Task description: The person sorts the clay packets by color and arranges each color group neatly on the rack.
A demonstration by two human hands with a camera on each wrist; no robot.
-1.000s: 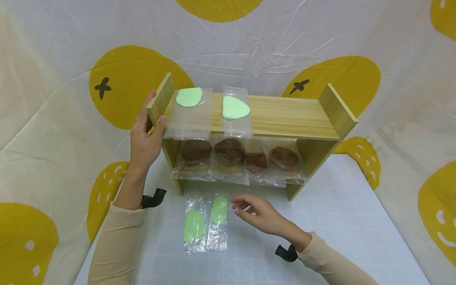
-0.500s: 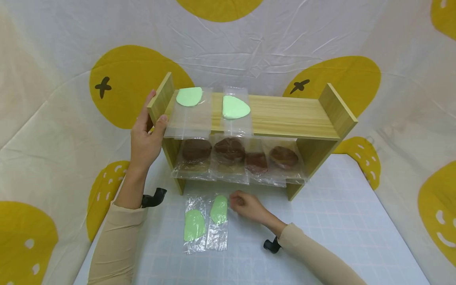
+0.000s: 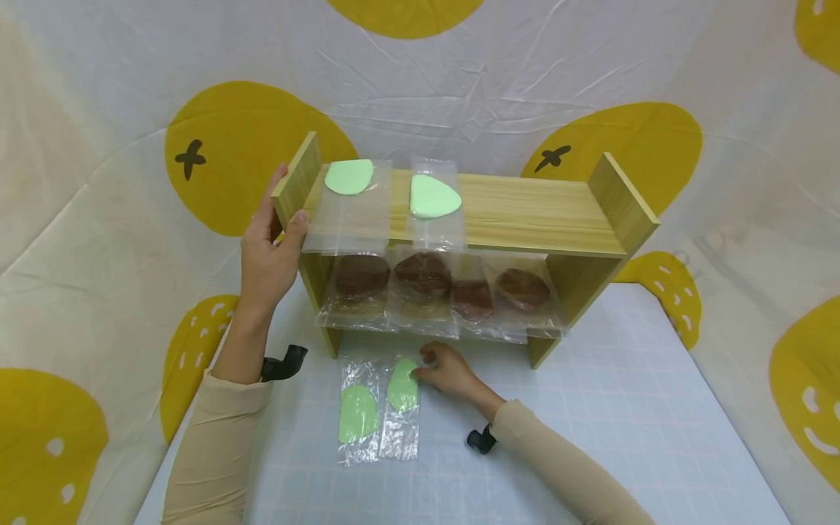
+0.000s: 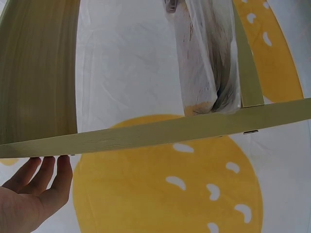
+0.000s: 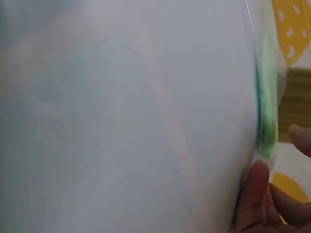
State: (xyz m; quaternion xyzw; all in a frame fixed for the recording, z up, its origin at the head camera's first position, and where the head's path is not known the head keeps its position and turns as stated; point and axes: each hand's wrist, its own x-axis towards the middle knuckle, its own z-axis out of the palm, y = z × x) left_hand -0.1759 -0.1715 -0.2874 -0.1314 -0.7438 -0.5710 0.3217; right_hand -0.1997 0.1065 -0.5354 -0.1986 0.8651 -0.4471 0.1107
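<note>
A wooden shelf (image 3: 525, 211) stands on the cloth-covered table, and my left hand (image 3: 267, 255) rests at its left side panel. In the left wrist view the fingertips (image 4: 63, 160) touch the panel's outer face. Two clear bags, each with a flat pale green piece, lie in front of the shelf: a left bag (image 3: 359, 415) and a right bag (image 3: 403, 386). My right hand (image 3: 449, 372) is at the right bag's upper edge, thumb over the green piece. In the right wrist view a fingertip (image 5: 260, 170) is at the end of the green piece (image 5: 268, 107), with the thumb apart.
On the shelf's top lie two more clear bags with green pieces (image 3: 349, 177) (image 3: 433, 197). Several clear bags with dark brown pieces (image 3: 423, 273) line the lower level, their ends overhanging its front. A white curtain (image 3: 459, 73) with yellow shapes hangs behind.
My right hand has moved left and slightly up, from beside the right green bag to its edge, its fingers curling then parting. My left hand and the shelf have stayed put.
</note>
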